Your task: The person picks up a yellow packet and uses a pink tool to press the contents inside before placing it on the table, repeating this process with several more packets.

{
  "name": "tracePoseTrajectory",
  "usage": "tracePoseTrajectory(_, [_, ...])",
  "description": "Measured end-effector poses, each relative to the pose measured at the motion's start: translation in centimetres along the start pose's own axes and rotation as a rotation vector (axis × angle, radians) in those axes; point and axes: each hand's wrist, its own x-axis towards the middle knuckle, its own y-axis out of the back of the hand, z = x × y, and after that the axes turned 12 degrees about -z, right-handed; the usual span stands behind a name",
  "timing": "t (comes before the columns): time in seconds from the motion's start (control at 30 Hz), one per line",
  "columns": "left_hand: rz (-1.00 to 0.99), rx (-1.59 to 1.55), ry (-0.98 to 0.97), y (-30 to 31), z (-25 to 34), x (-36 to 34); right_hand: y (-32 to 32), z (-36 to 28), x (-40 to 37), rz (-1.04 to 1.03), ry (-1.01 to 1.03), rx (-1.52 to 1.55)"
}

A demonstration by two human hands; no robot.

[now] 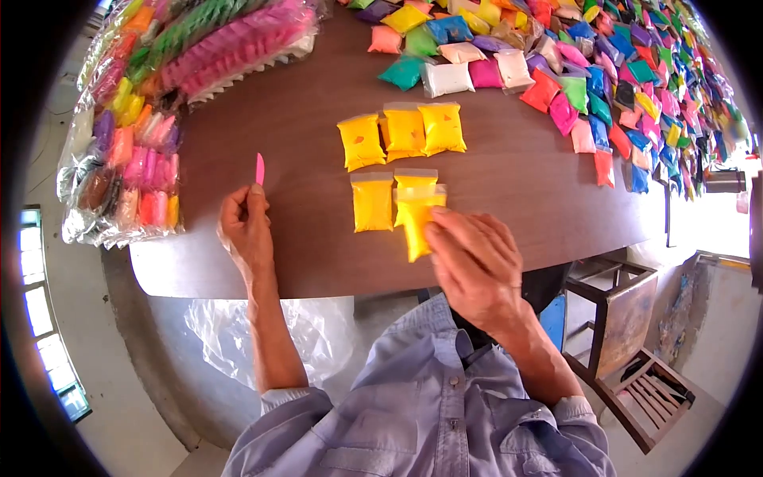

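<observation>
My left hand (248, 226) pinches a small pink plastic blade (260, 168), which points up above the table. My right hand (477, 266) holds a yellow packet (416, 226) by its right edge, in front of another yellow packet (416, 176) that it partly covers. Just left of these lies one more yellow packet (372, 203). Behind them is a row of yellow packets, with one at the left (362, 141), one in the middle (405, 131) and one at the right (443, 128); a further one shows only partly behind the middle.
Many small coloured packets (543, 90) cover the table's back right. Clear bags of coloured packets (147, 171) line the left side, with pink ones (238, 48) behind. The brown table (310, 262) has a curved front edge. A wooden chair (628, 326) stands at the right.
</observation>
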Motion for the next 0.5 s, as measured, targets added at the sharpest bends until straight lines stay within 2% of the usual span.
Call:
tracePoseTrajectory(0.17, [0.007, 0.025, 0.002, 0.0, 0.0, 0.0, -3.2, -1.3, 2.9, -0.046, 0.108, -0.042])
tracePoseTrajectory(0.27, [0.024, -0.002, -0.065, 0.0, -0.3, 0.1, -4.1, -1.1, 3.6, -0.088, 0.098, -0.055])
tracePoseTrajectory(0.5, [0.033, 0.009, -0.032, -0.2, 0.9, -0.2, -5.0, -0.9, 3.8, -0.098, 0.075, -0.103])
